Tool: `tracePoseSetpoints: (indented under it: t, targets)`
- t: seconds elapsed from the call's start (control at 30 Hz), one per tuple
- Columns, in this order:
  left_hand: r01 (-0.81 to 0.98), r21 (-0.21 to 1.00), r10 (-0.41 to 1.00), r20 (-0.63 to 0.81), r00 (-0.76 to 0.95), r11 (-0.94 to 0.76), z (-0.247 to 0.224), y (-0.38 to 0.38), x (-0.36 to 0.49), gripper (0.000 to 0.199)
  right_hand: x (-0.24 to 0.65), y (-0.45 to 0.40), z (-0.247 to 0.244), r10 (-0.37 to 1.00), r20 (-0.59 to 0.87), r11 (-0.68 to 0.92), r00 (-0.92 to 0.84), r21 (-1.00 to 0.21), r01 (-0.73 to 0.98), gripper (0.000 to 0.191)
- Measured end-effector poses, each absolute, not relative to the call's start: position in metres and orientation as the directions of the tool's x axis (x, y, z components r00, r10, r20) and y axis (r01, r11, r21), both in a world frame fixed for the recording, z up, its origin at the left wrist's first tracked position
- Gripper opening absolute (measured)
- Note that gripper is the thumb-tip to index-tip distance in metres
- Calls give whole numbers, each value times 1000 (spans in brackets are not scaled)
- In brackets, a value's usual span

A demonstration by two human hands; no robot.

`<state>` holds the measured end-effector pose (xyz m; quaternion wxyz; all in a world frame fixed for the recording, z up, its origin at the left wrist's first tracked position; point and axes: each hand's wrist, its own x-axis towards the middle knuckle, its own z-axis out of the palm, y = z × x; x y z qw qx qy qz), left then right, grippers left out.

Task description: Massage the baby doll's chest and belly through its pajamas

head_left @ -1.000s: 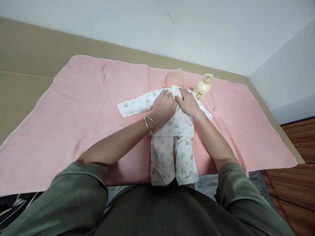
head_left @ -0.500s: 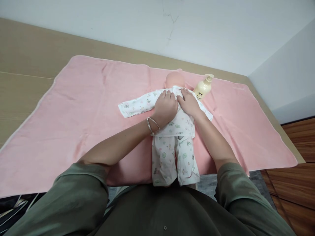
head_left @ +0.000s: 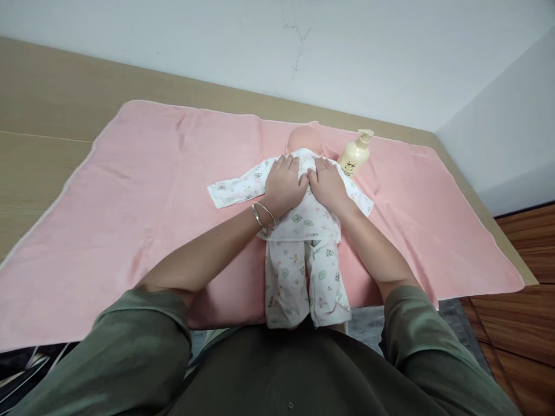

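A baby doll (head_left: 305,140) in white printed clothes lies on a pink blanket (head_left: 173,190), its head away from me and its legs toward me. My left hand (head_left: 286,184), with a bracelet (head_left: 263,216) at the wrist, rests flat on the upper part of the doll's shirt (head_left: 310,222). Beside it my right hand (head_left: 328,184) lies flat on the same shirt, fingers stretched toward the doll's head. The two thumbs nearly meet at the middle. Printed trousers (head_left: 286,283) cover the doll's legs down to the blanket's near edge.
A pale yellow pump bottle (head_left: 354,155) lies tilted on the blanket near the doll's right-hand sleeve. The wooden table (head_left: 47,167) reaches back to a white wall (head_left: 217,46). Brown wooden panels (head_left: 524,248) stand at the right.
My left hand has shifted slightly left and its fingers have straightened out on the shirt. My right hand has turned a little, its fingers pointing more straight ahead. The doll stays in place.
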<state>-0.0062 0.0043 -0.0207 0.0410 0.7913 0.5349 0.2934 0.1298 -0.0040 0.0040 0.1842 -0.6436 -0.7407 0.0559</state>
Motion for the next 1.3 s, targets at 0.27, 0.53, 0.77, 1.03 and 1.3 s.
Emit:
tracePoseSetpoints:
  t: [0.27,0.53,0.77,1.03,1.3]
  targets:
    - [827,373,874,412,259,-421,-13,-1,-6,53,128,-8,8,971,217,163,-96,-315,935,47]
    - [834,365,897,319,305,-414,-4,12,-17,47,118,-32,20,969,219,163,-110,-237,958,43]
    - [857,276,859,412,303,-435,-12,-15,-1,52,140,-1,14,991,123,103,-59,-390,915,49]
    - [830,386,909,274,312,-402,-3,7,-13,48,117,-28,14,986,156,104,-58,-303,947,53]
    - [851,372,896,384,222,-370,-27,-3,3,54,127,-10,16,981,176,144,-87,-344,928,40]
